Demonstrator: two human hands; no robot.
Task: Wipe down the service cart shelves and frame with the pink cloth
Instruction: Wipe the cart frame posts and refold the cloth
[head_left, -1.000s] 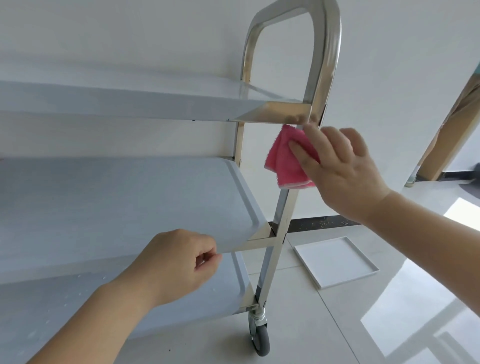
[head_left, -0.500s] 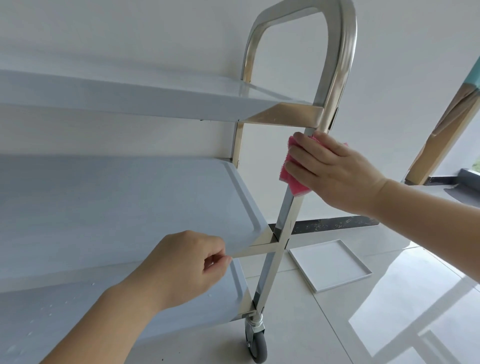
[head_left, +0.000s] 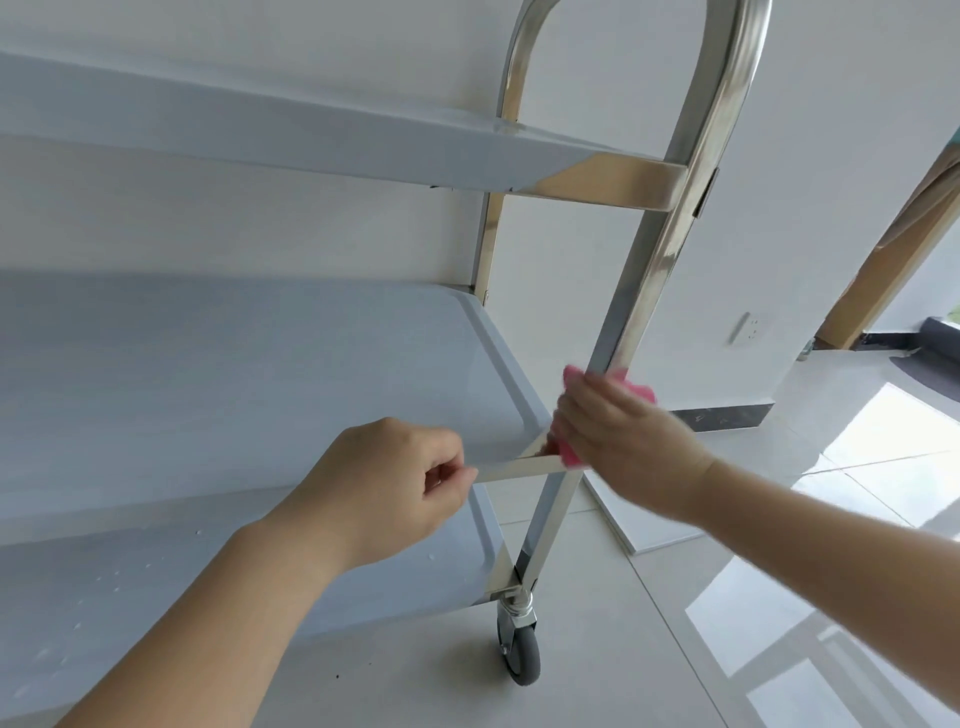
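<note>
The service cart has three pale blue-grey shelves on a shiny steel frame: top shelf (head_left: 260, 130), middle shelf (head_left: 260, 374), bottom shelf (head_left: 156, 597). My right hand (head_left: 618, 436) grips the pink cloth (head_left: 638, 387) around the near right upright (head_left: 654, 260), right at the middle shelf's front corner. Most of the cloth is hidden under the fingers. My left hand (head_left: 384, 483) is curled at the middle shelf's front rim, with thumb and fingers pinching it just left of the corner.
A grey caster (head_left: 519, 649) carries the upright on the tiled floor. A flat white tray (head_left: 644, 525) lies on the floor behind the cart's right end. The white wall with a socket (head_left: 745, 327) stands close behind. A wooden door frame (head_left: 893, 249) is at the far right.
My right hand slid the pink cloth down the upright, from just under the top shelf to the middle shelf's corner. The left hand stayed at the shelf rim.
</note>
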